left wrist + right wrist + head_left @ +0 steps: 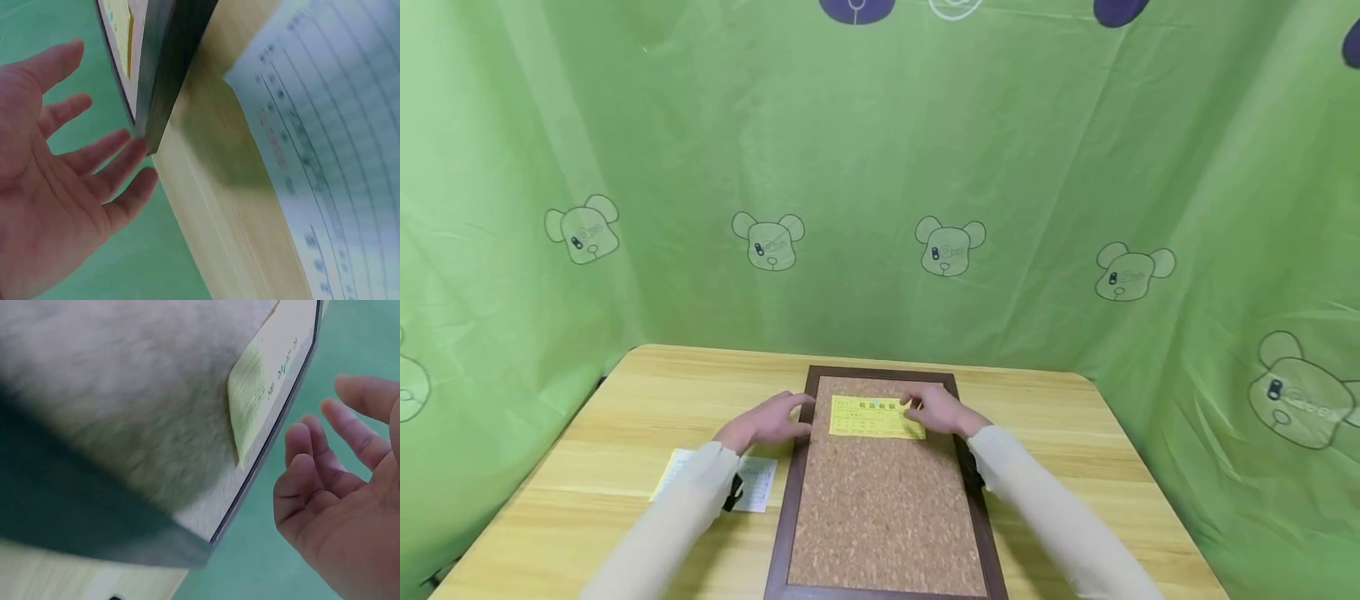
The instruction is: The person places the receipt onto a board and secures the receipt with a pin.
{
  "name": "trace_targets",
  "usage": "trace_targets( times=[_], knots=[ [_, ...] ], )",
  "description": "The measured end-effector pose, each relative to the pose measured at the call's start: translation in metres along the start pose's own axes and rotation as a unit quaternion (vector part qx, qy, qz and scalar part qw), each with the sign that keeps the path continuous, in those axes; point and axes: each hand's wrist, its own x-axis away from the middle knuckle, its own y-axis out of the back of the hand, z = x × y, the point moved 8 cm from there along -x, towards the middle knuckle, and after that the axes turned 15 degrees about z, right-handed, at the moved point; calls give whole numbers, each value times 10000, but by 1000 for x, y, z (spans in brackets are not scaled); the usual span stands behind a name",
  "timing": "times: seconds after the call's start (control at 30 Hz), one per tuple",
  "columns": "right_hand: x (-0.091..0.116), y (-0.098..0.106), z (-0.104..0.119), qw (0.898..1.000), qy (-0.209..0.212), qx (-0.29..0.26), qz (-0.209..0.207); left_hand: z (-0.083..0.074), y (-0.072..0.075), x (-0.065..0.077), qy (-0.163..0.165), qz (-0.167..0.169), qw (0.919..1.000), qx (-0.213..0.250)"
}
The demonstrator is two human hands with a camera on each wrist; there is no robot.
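Your rectangular yellow printed paper slip [857, 427] lies near the top of the brown speckled cork board [887, 517], in the lower middle of the head view. Your right hand [938, 410] is over the slip's right end, fingers half curled, thumb apart, pinching nothing. Your left hand [770, 422] is at the board's upper left edge, fingers loosely spread and holding nothing.

In the right wrist view the slip's edge bows away from the cork, so a brush of your right fingers could crease it or drag it askew. The small blue spot [875, 402] at its top is too tiny to identify; if that is the only fixing, the slip could pivot round it. Pushing on the dark brown wooden frame [795, 492] could slide the board, and your loose cream left sleeve [658, 529] could sweep the white ruled paper sheet [763, 481] at lower left.
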Motion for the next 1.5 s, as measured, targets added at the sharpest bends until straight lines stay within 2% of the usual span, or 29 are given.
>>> trace_targets(
  times=[0.17, 0.33, 0.53, 0.7, 0.9, 1.07, 1.27, 1.5],
  knots=[
    [21, -4, -7, 10000, -97, -4, -7, 10, 0, 21, -166, 109, 9994, 290],
    [41, -12, -15, 9998, -163, -64, 29, 27, -3, 46, -158, 119, 9984, 522],
    [65, -16, -21, 9999, 114, 127, 19, 48, -6, 75, -60, -47, 9988, 492],
    [85, -20, -28, 9993, 159, 339, -12, 66, -6, 93, 108, -216, 9990, 385],
    [105, -29, -38, 9995, 41, 306, 4, 84, -3, 109, 333, -529, 9977, 273],
    [115, -36, -43, 9991, 5, 419, 57, 94, -1, 119, 379, -722, 9966, 113],
    [122, -38, -40, 9988, 45, 472, 91, 106, -1, 130, 433, -830, 9953, -235],
    [125, -42, -44, 9993, -30, 356, 90, 112, 1, 141, 523, -858, 9945, -281]
  ],
)
